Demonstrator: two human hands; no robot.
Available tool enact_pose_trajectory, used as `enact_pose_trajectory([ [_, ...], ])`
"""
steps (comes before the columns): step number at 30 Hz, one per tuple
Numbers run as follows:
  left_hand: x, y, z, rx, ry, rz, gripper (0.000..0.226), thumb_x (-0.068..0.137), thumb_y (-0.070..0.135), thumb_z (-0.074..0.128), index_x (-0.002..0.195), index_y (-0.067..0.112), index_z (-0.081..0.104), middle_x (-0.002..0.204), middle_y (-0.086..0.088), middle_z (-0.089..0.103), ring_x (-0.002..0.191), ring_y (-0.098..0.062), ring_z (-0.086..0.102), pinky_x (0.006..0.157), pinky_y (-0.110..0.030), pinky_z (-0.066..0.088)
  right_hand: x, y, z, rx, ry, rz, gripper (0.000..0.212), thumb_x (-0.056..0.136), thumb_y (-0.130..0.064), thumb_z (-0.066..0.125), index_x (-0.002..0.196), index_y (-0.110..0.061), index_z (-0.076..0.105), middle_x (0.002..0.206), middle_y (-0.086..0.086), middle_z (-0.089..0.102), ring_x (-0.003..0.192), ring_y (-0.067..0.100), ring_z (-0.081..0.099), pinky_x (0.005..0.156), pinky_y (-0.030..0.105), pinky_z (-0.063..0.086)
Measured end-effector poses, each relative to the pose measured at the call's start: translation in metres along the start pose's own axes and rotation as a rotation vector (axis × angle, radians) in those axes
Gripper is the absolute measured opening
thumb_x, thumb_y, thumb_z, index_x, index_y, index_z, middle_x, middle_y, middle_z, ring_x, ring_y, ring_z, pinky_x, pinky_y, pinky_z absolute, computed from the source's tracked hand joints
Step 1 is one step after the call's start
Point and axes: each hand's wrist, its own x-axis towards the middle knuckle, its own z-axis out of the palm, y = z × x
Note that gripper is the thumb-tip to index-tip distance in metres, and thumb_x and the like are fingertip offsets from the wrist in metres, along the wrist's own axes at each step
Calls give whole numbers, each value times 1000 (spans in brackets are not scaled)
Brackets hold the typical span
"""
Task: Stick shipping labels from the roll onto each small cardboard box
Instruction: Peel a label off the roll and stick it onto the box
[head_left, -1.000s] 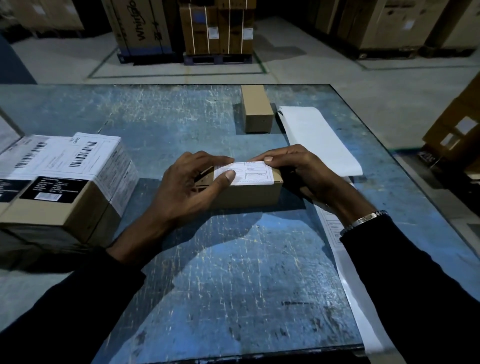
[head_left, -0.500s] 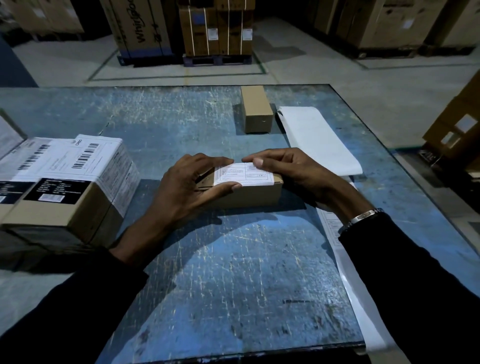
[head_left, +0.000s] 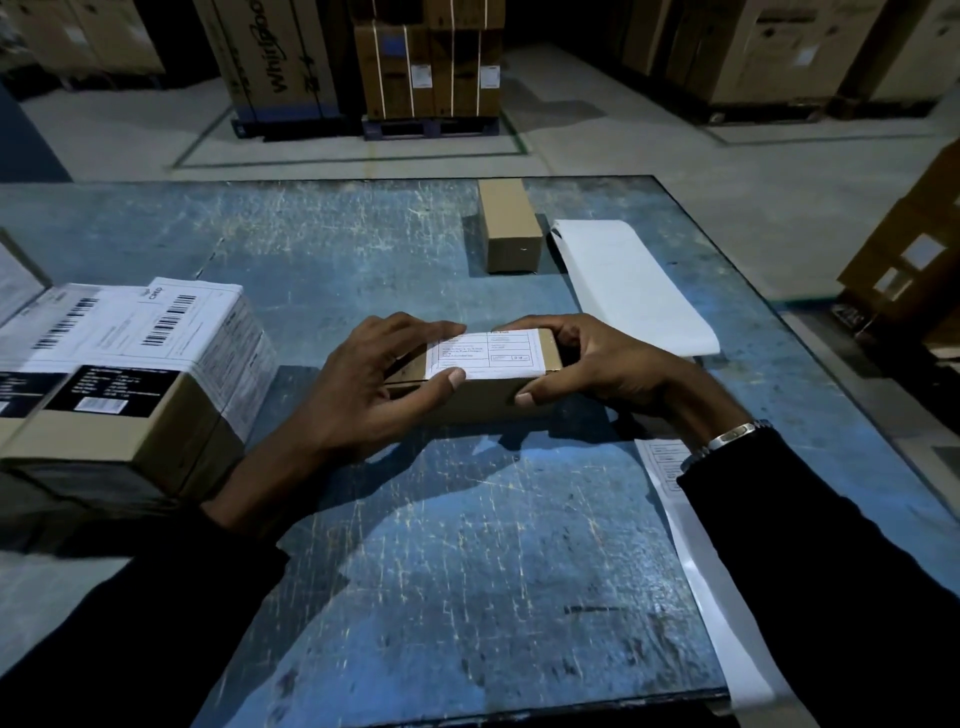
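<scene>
I work at a scratched blue worktop (head_left: 467, 519). Largest item: the stack of labelled cartons (head_left: 130, 374) at the left edge. I judge these stiff and fairly heavy; I would slide them, not lift them.

Next: the strip of label backing (head_left: 631, 283) that runs along the right edge toward the near right corner. I judge it thin, limp and slick. I would take it by a free end only.

Next: the small box (head_left: 483, 400) at the centre of the worktop, between both hands. I judge it light and rigid, with corners that crush under a hard squeeze. The correct hold is across its short ends or long side walls.

A second small box (head_left: 506, 226) stands near the far edge, just beside the backing, with no label visible on it.

Smallest: the label (head_left: 485, 353), flat on the top of the centre box. I judge it flimsy and tacky, so it needs flat pressure from the middle outward.

The left hand (head_left: 358, 395) has fingers spread, with thumb and forefinger tips on the label's left end. The right hand (head_left: 597, 364) has fingers curled round the box's right end, thumb on the near wall.
</scene>
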Motion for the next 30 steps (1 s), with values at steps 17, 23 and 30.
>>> enact_pose_trajectory([
  [17,-8,4,-10,-261,-139,-81,49,101,20,44,145,30,64,135,14,63,127,-16,51,102,-39,41,1,0,-11,57,-102,9,70,76,3,81,142,-15,64,139,3,72,134,21,64,108,29,54],
  [23,4,-1,-7,-269,-146,-219,56,84,27,42,129,54,63,117,47,57,117,6,49,101,-24,39,3,-4,-8,-15,-71,49,85,78,-14,93,152,-29,54,144,-4,67,136,17,62,111,32,52],
  [30,2,0,-10,-204,-145,-138,53,89,28,41,135,43,62,126,25,62,119,0,51,95,-20,40,3,-9,0,47,-7,17,32,100,-11,65,131,-11,70,125,-2,78,119,12,72,98,19,54],
])
